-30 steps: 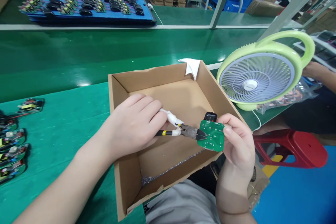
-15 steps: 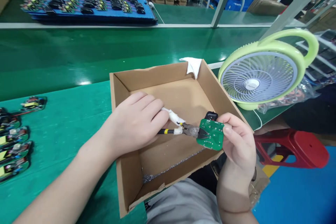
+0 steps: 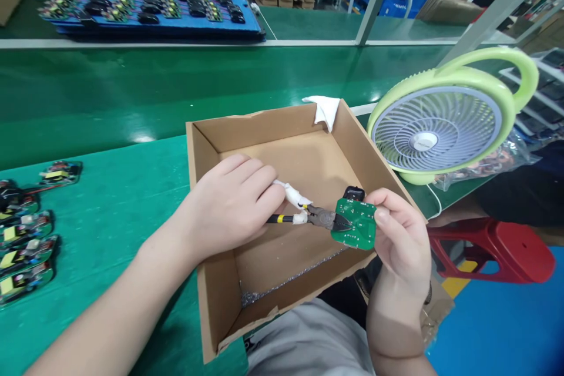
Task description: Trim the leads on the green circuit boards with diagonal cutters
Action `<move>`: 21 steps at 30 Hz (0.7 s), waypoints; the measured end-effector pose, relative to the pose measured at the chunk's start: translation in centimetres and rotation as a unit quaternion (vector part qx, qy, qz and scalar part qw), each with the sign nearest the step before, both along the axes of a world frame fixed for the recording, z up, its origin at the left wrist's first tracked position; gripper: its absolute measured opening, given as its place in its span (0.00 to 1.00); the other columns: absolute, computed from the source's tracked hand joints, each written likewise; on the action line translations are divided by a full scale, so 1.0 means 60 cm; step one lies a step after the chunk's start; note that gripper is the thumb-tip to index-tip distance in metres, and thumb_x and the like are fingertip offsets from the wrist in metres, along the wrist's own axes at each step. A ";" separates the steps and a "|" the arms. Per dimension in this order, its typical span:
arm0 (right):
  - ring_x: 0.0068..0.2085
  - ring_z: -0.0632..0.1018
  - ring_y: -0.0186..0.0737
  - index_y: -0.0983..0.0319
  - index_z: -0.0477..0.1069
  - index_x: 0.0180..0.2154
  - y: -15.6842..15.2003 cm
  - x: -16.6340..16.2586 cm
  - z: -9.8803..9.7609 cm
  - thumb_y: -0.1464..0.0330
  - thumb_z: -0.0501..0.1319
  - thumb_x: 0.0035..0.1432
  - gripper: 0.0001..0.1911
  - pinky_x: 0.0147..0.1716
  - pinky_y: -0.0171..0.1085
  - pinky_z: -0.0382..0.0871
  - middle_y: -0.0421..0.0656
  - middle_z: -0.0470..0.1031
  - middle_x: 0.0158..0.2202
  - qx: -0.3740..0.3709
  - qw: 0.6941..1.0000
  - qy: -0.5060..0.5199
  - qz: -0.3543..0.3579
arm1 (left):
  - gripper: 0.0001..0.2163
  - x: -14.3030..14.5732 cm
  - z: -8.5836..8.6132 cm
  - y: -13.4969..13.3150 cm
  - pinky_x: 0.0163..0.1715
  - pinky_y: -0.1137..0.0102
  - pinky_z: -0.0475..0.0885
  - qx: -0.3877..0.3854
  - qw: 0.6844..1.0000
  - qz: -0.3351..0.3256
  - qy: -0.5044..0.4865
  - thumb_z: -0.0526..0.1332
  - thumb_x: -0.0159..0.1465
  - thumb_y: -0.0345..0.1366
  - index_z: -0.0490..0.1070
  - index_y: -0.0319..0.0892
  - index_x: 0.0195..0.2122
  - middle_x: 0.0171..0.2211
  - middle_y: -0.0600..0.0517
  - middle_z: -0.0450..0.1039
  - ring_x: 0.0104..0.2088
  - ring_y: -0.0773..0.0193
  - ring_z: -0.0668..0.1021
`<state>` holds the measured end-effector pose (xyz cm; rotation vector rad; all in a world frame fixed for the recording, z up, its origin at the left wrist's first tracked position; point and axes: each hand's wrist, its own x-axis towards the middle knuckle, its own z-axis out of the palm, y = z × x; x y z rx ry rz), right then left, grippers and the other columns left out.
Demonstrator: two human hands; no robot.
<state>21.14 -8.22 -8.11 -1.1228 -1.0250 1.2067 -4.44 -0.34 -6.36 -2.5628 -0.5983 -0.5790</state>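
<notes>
My left hand [image 3: 229, 202] is closed round the handles of a pair of small cutting pliers [image 3: 315, 217], whose jaws touch the solder side of a green circuit board [image 3: 355, 224]. My right hand [image 3: 399, 235] pinches that board by its right edge, with a black part showing behind its top. Both hands are over an open cardboard box [image 3: 220, 129] that rests on the green bench edge and my lap. A line of fine metal clippings [image 3: 282, 282] lies along the box's near floor.
A light-green desk fan [image 3: 440, 129] stands right of the box, a white cloth [image 3: 324, 108] over the box's far corner. Several circuit boards [image 3: 26, 241] lie at left. A blue tray of boards [image 3: 150, 3] sits beyond the conveyor. A red stool [image 3: 497, 247] is at right.
Almost nothing differs; the hands, pliers and board keep their pose, and the whole view has only shifted slightly.
</notes>
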 end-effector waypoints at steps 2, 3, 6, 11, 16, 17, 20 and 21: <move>0.20 0.73 0.36 0.58 0.76 0.33 0.000 0.000 0.001 0.56 0.70 0.58 0.13 0.21 0.35 0.75 0.38 0.74 0.23 0.000 1.000 0.010 0.007 | 0.12 0.001 0.000 0.000 0.28 0.64 0.68 0.000 1.000 -0.001 0.000 0.55 0.67 0.28 0.68 0.42 0.26 0.28 0.47 0.74 0.27 0.59 0.73; 0.20 0.73 0.36 0.58 0.77 0.33 0.001 0.000 0.002 0.56 0.71 0.58 0.13 0.21 0.35 0.75 0.38 0.74 0.23 0.002 1.000 0.016 0.010 | 0.12 0.001 0.001 0.000 0.28 0.64 0.68 -0.001 1.000 -0.002 0.000 0.55 0.67 0.28 0.68 0.42 0.26 0.28 0.46 0.75 0.27 0.59 0.73; 0.20 0.74 0.35 0.58 0.78 0.34 0.002 0.000 0.002 0.58 0.72 0.59 0.11 0.21 0.34 0.75 0.38 0.74 0.23 0.007 1.000 0.028 0.013 | 0.12 0.001 0.002 0.001 0.27 0.64 0.68 0.000 1.000 -0.002 -0.001 0.55 0.67 0.28 0.68 0.42 0.26 0.27 0.46 0.75 0.27 0.59 0.74; 0.20 0.74 0.36 0.59 0.77 0.33 0.003 -0.001 0.001 0.56 0.72 0.58 0.14 0.21 0.35 0.75 0.38 0.74 0.22 -0.004 1.000 0.019 0.004 | 0.12 -0.002 0.001 0.001 0.28 0.65 0.68 -0.002 1.000 0.006 0.010 0.54 0.69 0.29 0.67 0.43 0.26 0.28 0.48 0.75 0.28 0.59 0.74; 0.21 0.75 0.38 0.59 0.76 0.34 0.002 -0.001 0.002 0.55 0.70 0.59 0.14 0.21 0.37 0.77 0.38 0.75 0.23 -0.003 1.000 0.007 0.012 | 0.12 -0.003 -0.004 0.000 0.29 0.65 0.68 0.004 1.000 0.015 0.019 0.55 0.68 0.28 0.67 0.44 0.26 0.29 0.48 0.75 0.29 0.60 0.73; 0.20 0.75 0.38 0.59 0.76 0.34 0.002 0.000 0.002 0.55 0.70 0.59 0.14 0.21 0.37 0.77 0.38 0.75 0.23 -0.002 1.000 0.008 0.013 | 0.12 -0.003 -0.004 0.001 0.29 0.65 0.68 0.007 1.000 0.016 0.018 0.55 0.68 0.28 0.67 0.44 0.26 0.29 0.48 0.75 0.28 0.60 0.73; 0.21 0.75 0.37 0.58 0.76 0.34 -0.001 0.001 0.001 0.57 0.70 0.60 0.12 0.21 0.36 0.77 0.38 0.75 0.23 -0.003 0.999 0.023 0.022 | 0.12 -0.004 -0.004 0.001 0.28 0.65 0.68 0.014 1.000 0.019 0.016 0.56 0.68 0.27 0.67 0.44 0.26 0.29 0.48 0.75 0.28 0.60 0.72; 0.21 0.76 0.37 0.58 0.77 0.35 -0.001 0.001 0.000 0.58 0.70 0.60 0.11 0.22 0.36 0.77 0.38 0.75 0.24 -0.004 0.999 0.030 0.027 | 0.13 -0.004 -0.003 0.001 0.28 0.65 0.68 0.015 1.000 0.022 0.015 0.56 0.68 0.27 0.67 0.44 0.26 0.28 0.49 0.75 0.27 0.60 0.72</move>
